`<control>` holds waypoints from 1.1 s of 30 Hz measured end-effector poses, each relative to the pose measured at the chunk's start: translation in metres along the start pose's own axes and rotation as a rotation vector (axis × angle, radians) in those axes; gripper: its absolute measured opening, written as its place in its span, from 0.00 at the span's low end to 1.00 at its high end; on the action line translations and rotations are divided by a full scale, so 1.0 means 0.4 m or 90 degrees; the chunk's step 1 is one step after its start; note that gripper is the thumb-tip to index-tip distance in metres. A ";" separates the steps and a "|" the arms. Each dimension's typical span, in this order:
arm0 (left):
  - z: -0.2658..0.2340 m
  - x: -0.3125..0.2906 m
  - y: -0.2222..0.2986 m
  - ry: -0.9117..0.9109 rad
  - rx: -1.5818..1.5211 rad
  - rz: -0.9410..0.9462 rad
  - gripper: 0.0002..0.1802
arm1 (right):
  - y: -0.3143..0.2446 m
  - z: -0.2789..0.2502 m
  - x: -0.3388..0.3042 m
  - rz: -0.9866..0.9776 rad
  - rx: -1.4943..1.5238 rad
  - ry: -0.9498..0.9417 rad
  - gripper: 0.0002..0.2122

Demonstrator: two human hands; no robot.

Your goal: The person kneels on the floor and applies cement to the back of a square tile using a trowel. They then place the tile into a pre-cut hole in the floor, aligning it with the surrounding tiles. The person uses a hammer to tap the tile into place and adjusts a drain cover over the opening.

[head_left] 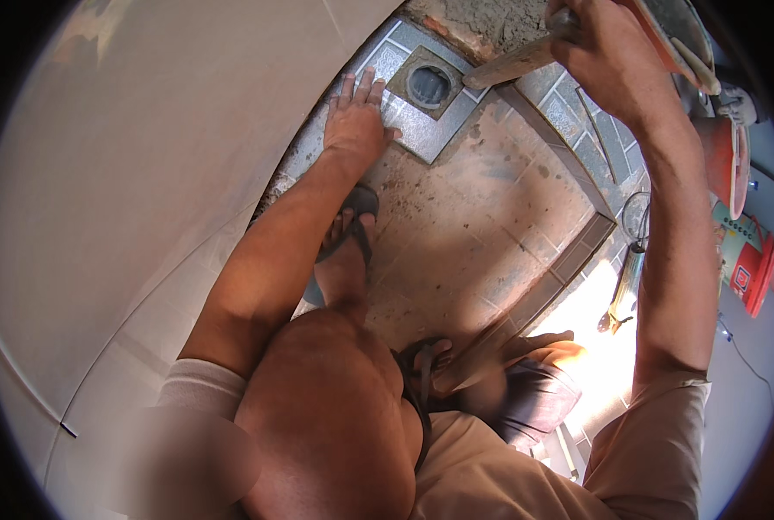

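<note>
My left hand lies flat, fingers spread, on a small grey floor tile beside a round floor drain set in a square frame. My right hand is raised at the top and grips the handle of a trowel, whose blade points left toward the drain over a patch of wet mortar. I am squatting; my knee and a sandalled foot fill the lower middle.
A large pale tiled wall curves along the left. The floor is dusty with mortar, edged by a grey tiled kerb. An orange bucket, an orange tool and a sealant gun lie right.
</note>
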State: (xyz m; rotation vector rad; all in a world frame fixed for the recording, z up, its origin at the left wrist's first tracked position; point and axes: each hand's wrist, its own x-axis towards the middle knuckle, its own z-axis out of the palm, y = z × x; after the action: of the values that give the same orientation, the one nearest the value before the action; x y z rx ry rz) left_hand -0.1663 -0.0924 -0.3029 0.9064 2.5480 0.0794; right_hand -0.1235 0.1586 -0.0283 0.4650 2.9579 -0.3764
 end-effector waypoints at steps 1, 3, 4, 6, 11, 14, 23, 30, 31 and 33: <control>0.001 0.001 -0.001 0.004 -0.001 0.003 0.56 | 0.003 -0.004 -0.007 0.007 0.031 -0.002 0.12; 0.002 0.000 -0.001 0.004 0.004 0.003 0.56 | 0.006 -0.001 -0.008 0.034 -0.009 -0.012 0.11; 0.000 0.000 0.000 0.001 0.010 -0.001 0.56 | 0.002 -0.002 -0.009 0.047 -0.029 -0.016 0.11; 0.000 -0.001 0.001 0.001 0.012 -0.003 0.56 | -0.035 -0.016 -0.017 0.097 0.017 -0.039 0.11; 0.003 0.004 0.003 0.009 0.008 0.003 0.56 | 0.016 0.019 -0.026 -0.020 -0.020 0.028 0.10; 0.007 0.000 0.000 0.014 -0.007 0.001 0.56 | -0.044 0.009 -0.057 -0.021 -0.035 0.046 0.10; 0.016 0.007 0.000 0.020 0.013 -0.003 0.55 | 0.019 0.030 -0.021 0.005 -0.018 -0.070 0.08; 0.014 0.006 0.000 0.010 0.015 -0.008 0.55 | -0.115 0.008 -0.090 -0.002 -0.078 0.004 0.08; 0.013 0.005 0.001 0.005 0.015 -0.011 0.55 | -0.120 0.005 -0.092 0.004 -0.071 -0.008 0.08; 0.015 0.002 -0.001 0.012 0.008 -0.006 0.55 | -0.131 -0.019 -0.103 -0.009 -0.051 -0.025 0.07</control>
State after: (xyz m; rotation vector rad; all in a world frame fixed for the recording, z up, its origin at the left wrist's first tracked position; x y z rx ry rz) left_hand -0.1646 -0.0928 -0.3086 0.9024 2.5718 0.0700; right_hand -0.1015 0.1006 -0.0028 0.4230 2.9272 -0.2643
